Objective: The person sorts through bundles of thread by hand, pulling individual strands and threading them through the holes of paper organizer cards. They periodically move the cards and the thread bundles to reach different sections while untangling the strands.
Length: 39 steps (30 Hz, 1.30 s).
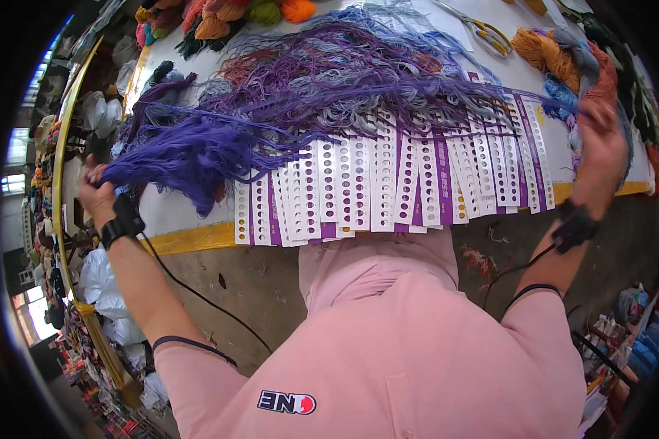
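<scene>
Bunched fibres of a blue-violet thread bundle (190, 150) fan out from my left hand (97, 192), which is closed on their end at the table's left edge. Out to the far right, my right hand (600, 135) is closed on thin violet strands (523, 95) stretched across the table from the bundle's side. Under these strands lies a tangled heap of purple, pale blue and rust threads (329, 69). The heap covers the upper ends of a row of white and purple cards with punched holes (373, 183), laid side by side along the near edge.
Yellow-handled scissors (490, 36) lie at the back right, beside orange, blue and rust yarn skeins (542, 55). More coloured skeins (220, 18) sit at the back left. Yellow tape (190, 240) runs along the near table edge. Black cables (205, 300) hang from both wrists.
</scene>
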Each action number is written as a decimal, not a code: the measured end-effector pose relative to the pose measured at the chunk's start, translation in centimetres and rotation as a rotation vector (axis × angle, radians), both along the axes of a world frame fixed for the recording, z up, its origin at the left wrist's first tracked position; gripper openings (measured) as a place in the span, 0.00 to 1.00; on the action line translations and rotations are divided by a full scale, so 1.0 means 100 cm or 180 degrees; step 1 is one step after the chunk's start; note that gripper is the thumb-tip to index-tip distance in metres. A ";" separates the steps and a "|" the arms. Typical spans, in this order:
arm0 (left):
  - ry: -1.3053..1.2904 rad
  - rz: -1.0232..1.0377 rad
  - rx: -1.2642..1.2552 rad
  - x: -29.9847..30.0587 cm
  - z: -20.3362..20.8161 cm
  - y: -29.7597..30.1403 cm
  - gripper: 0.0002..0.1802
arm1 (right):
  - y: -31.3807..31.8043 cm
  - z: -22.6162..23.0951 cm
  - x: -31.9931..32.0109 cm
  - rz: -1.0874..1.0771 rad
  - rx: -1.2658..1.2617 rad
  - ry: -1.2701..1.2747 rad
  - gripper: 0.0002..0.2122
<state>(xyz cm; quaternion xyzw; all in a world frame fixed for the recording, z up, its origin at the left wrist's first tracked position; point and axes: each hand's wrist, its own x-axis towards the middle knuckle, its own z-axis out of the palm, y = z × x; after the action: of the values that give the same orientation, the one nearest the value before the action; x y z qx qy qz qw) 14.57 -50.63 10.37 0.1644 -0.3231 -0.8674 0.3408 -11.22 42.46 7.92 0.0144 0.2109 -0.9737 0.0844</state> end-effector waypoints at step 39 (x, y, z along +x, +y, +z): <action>-0.2562 -0.2978 -0.1907 -0.092 -0.073 0.445 0.13 | -0.288 -0.092 0.089 0.1829 0.4688 0.2728 0.02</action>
<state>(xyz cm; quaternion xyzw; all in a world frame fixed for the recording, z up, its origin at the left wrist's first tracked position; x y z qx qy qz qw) 5.33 -6.11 3.06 0.2157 -0.6876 -0.6680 -0.1855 -2.34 13.61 -1.29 -0.3529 0.7906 -0.4551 0.2082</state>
